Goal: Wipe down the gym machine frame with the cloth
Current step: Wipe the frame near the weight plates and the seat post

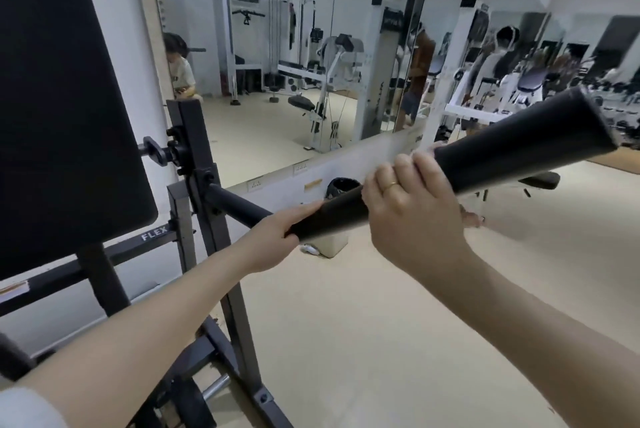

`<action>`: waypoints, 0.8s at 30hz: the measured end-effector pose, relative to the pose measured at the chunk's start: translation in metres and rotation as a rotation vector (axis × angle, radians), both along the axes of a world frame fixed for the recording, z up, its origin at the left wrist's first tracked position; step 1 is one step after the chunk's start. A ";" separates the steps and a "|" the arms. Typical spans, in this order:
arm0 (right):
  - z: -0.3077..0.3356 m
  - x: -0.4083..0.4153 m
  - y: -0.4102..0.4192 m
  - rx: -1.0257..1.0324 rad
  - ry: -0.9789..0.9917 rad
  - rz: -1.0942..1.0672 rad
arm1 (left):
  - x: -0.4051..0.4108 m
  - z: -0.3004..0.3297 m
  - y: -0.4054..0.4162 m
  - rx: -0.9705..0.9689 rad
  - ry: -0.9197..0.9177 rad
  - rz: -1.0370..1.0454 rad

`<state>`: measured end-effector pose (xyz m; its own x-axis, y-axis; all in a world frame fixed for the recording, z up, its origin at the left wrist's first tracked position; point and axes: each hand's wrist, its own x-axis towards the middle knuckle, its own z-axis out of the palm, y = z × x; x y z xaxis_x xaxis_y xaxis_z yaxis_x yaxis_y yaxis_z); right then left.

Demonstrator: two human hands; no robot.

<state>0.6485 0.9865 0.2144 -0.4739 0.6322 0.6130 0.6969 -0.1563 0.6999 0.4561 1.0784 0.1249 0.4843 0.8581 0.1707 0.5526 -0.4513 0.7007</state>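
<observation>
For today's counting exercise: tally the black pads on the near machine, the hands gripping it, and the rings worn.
Black pads: 2, the back pad and the roller pad
Hands: 2, left hand, right hand
Rings: 1
Total: 5

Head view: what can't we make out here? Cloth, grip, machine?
- Cloth: none shows; whether the right hand has one under its palm is hidden by the hand itself.
- Right fingertips: wrapped behind the black padded bar.
- Left hand thumb: hidden under the bar.
- Machine frame: base and top cut off by the picture edges.
- Mirror reflections: blurred.
</observation>
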 end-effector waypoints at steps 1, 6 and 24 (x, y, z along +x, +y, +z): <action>-0.005 -0.005 0.004 -0.073 -0.036 0.043 | 0.003 0.004 -0.004 0.003 -0.015 0.034; 0.000 0.007 -0.004 -0.165 -0.214 0.074 | 0.031 0.022 -0.031 0.075 -0.083 0.186; 0.057 0.136 -0.003 -0.601 1.219 1.523 | 0.167 0.112 -0.168 0.336 -0.315 0.421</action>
<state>0.7842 0.9833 0.2715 -0.2961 0.4051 0.8650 0.0650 0.9120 -0.4049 0.6230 0.9104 0.2370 -0.0014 0.8390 0.5442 0.5205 -0.4641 0.7167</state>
